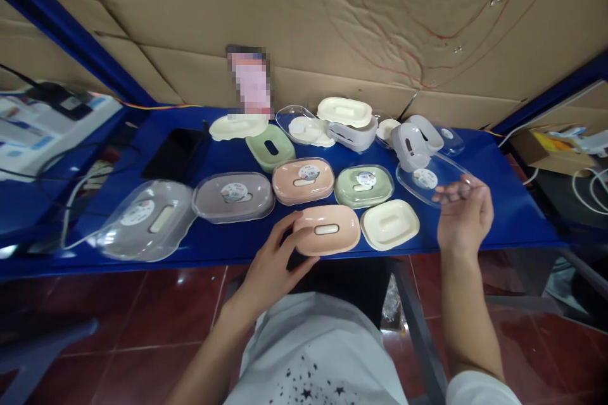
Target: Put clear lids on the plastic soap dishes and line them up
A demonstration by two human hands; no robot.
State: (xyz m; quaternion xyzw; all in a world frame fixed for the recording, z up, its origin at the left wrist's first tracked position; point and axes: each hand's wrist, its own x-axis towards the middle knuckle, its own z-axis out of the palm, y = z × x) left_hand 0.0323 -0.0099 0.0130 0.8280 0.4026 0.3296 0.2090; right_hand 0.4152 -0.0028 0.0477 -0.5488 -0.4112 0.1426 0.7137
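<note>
A peach oval soap dish with a cream centre piece lies at the table's front edge, and my left hand grips its left end between thumb and fingers. My right hand has its fingers curled at the edge of a clear plastic lid bearing a round label. To the right of the peach dish is a cream tray. Behind these stand a lidded peach dish and a lidded green dish. Two lidded grey dishes, one the nearer grey dish, lie farther left.
At the back are an open green base, a cream tray on a grey base, and more grey bases. A black phone lies left on the blue table. Cardboard stands behind; a carton sits right.
</note>
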